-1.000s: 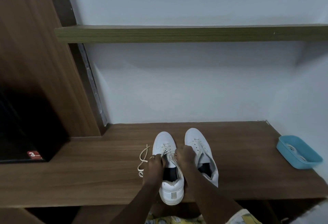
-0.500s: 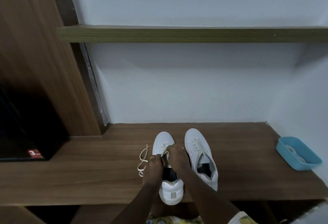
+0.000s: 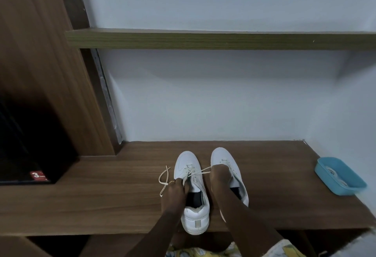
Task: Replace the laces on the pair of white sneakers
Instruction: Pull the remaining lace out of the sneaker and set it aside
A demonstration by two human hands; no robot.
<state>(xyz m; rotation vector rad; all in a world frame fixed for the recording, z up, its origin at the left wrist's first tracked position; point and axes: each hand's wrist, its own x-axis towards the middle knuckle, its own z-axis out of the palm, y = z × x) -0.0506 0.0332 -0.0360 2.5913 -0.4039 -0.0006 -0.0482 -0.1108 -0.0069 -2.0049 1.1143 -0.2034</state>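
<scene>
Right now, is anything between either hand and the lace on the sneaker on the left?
Nothing visible. Both hands hold the lace: the left hand pinches it at the sneaker on the left, the right hand holds a strand taut above the sneaker on the right.

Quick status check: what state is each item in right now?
left sneaker: upright on bench, partly laced.
right sneaker: upright beside it, lacing hidden.
lace: one end pulled taut rightward.
left hand: pinches lace.
right hand: grips lace.
blue tray: on bench, holds what look like laces.
</scene>
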